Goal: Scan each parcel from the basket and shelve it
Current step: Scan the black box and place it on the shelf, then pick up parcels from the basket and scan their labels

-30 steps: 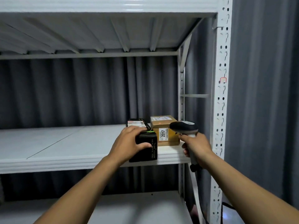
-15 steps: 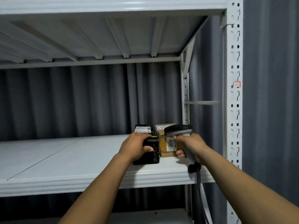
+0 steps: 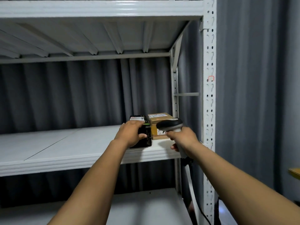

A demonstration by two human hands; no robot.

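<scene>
Grey pleated curtain (image 3: 65,95) hangs behind the rack (image 3: 209,111) and continues past its right side, with the folds running vertically and no gaps seen. A small red outline mark (image 3: 211,78) sits on the rack's front upright (roughly square, open at the bottom). A yellow-edged object (image 3: 294,173) shows at the far right border, mostly cut off and unidentifiable.

Parcel storeroom with steel racking.
A white rack (image 3: 103,9) with a slotted upright (image 3: 209,111) at 3 o'clock stands before a grey curtain (image 3: 65,95). At the 3 o'clock end of its shelf (image 3: 73,143) sit a labelled black parcel (image 3: 146,140) and brown parcel (image 3: 159,118), with a barcode scanner (image 3: 170,125) just in front.
</scene>
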